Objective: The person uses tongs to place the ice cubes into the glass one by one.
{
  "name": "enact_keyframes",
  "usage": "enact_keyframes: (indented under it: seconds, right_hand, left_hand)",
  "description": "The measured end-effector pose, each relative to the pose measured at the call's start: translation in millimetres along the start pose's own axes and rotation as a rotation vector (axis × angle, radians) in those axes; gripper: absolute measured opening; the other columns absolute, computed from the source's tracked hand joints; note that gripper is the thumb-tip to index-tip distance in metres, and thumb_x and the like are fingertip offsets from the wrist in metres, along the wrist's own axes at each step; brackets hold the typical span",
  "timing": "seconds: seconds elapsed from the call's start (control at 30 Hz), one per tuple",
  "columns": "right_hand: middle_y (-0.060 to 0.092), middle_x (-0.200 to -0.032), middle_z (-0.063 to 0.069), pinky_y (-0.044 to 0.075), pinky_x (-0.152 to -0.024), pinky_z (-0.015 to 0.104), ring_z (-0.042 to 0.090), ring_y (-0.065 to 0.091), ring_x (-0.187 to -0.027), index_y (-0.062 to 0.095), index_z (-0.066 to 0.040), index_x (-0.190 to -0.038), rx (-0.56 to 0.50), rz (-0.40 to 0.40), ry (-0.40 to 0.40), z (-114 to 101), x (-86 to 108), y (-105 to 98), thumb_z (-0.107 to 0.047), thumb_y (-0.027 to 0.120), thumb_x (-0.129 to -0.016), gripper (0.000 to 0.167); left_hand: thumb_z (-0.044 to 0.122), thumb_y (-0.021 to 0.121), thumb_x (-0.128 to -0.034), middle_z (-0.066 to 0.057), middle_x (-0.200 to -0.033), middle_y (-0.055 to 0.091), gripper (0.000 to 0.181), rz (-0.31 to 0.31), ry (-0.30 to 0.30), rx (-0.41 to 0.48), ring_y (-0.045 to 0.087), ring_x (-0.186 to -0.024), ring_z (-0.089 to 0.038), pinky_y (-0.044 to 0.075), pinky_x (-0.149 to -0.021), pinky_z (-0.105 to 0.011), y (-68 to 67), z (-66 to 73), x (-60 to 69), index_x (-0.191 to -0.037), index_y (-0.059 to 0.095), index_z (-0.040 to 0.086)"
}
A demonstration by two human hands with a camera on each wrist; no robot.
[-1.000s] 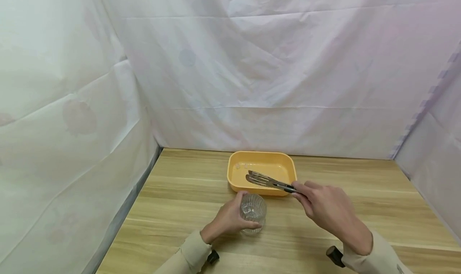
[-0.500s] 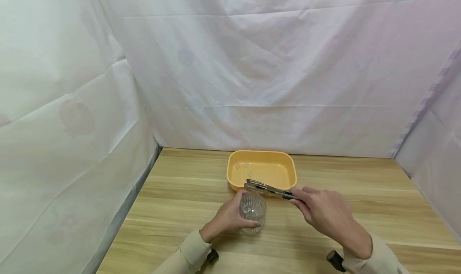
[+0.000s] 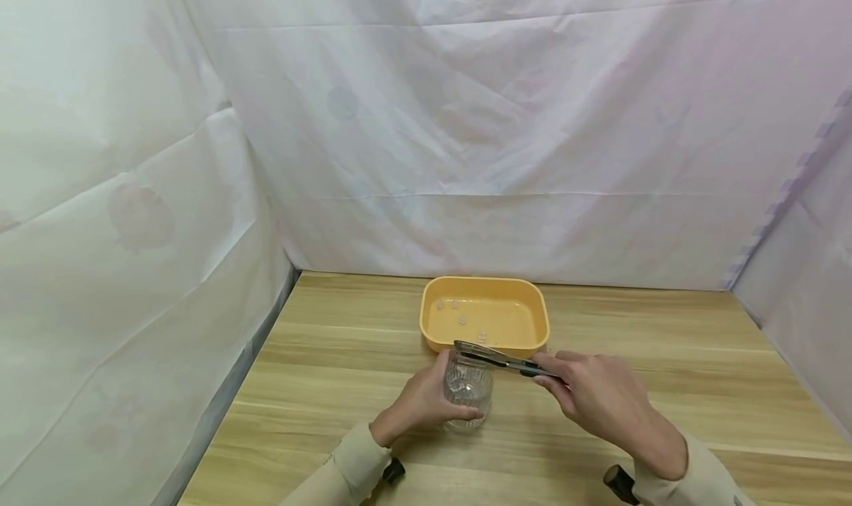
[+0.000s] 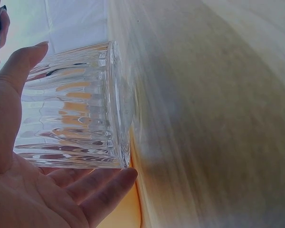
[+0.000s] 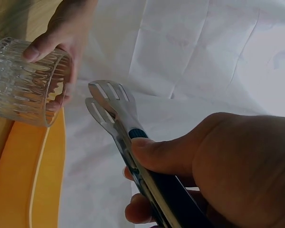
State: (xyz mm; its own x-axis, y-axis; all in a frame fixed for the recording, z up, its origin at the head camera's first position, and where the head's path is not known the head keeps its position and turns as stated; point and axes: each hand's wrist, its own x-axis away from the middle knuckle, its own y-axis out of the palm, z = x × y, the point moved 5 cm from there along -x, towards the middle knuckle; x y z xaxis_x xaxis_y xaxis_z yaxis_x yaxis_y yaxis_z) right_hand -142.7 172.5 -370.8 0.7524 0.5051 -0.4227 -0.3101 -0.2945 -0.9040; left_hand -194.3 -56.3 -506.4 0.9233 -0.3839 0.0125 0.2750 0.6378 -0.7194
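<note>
A clear ribbed glass (image 3: 470, 396) stands on the wooden table. Its near left side is gripped by my left hand (image 3: 426, 401), thumb and fingers spread around the wall, as the left wrist view also shows. My right hand (image 3: 599, 391) holds metal tongs (image 5: 126, 111) with slotted tips and dark handles. In the head view the tong tips lie over the far rim of the glass; in the right wrist view they stand above its mouth, close together. Whether anything sits between them I cannot tell. Inside the glass a clear piece seems to show, hard to make out.
Just behind the glass is a yellow tray (image 3: 515, 317), with several small clear cubes (image 3: 462, 319) on its floor. White cloth (image 3: 492, 121) hangs behind the table (image 3: 333, 373) and along both sides.
The tongs have come out of the tray toward me, and their tips are now over the glass. Cubes that they covered show in the tray. The left hand and glass stay put.
</note>
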Motion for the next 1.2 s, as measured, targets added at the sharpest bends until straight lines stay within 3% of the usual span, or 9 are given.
enact_keyframes:
  seconds: [0.23, 0.57, 0.9, 1.2]
  right_hand:
    - [0.047, -0.066, -0.021, 0.024, -0.043, 0.018, -0.007, 0.027, -0.047, 0.075, -0.025, -0.107, -0.017, -0.029, 0.029, 4.7, -1.7, -2.1, -0.029, 0.077, -0.085, 0.023]
    - [0.051, -0.069, -0.017, 0.028, -0.043, 0.02, -0.004, 0.033, -0.049, 0.071, -0.023, -0.103, -0.001, -0.055, 0.053, 14.5, -9.5, 1.6, -0.03, 0.076, -0.086, 0.018]
    - [0.05, -0.068, -0.009, 0.028, -0.042, 0.025, 0.006, 0.035, -0.049, 0.067, -0.018, -0.102, 0.03, -0.155, 0.137, 34.4, -27.0, 25.9, -0.032, 0.073, -0.089, 0.02]
    - [0.049, -0.065, -0.006, 0.027, -0.042, 0.026, 0.009, 0.038, -0.049, 0.06, -0.017, -0.091, 0.044, -0.2, 0.169, 46.9, -41.4, 54.1, -0.032, 0.073, -0.09, 0.019]
  left_hand:
    - [0.06, 0.088, -0.0617, -0.009, -0.12, 0.063, 0.1, 0.004, -0.003, 0.024, 0.063, -0.106, -0.023, 0.054, -0.086, -0.042, -0.2, 0.5, 1.6, -0.139, 0.038, 0.021]
    - [0.057, 0.089, -0.0618, -0.009, -0.117, 0.064, 0.097, 0.016, 0.028, 0.001, 0.064, -0.102, -0.023, 0.055, -0.081, -0.038, -0.1, 0.6, -0.5, -0.136, 0.039, 0.02]
    - [0.058, 0.088, -0.0625, -0.008, -0.119, 0.064, 0.099, 0.012, 0.025, 0.003, 0.064, -0.103, -0.023, 0.054, -0.081, -0.037, 0.7, 0.6, -0.9, -0.139, 0.039, 0.019]
    - [0.057, 0.089, -0.0623, -0.008, -0.117, 0.064, 0.098, 0.013, 0.043, 0.001, 0.064, -0.101, -0.021, 0.054, -0.079, -0.034, 0.2, 1.0, -0.9, -0.138, 0.04, 0.019]
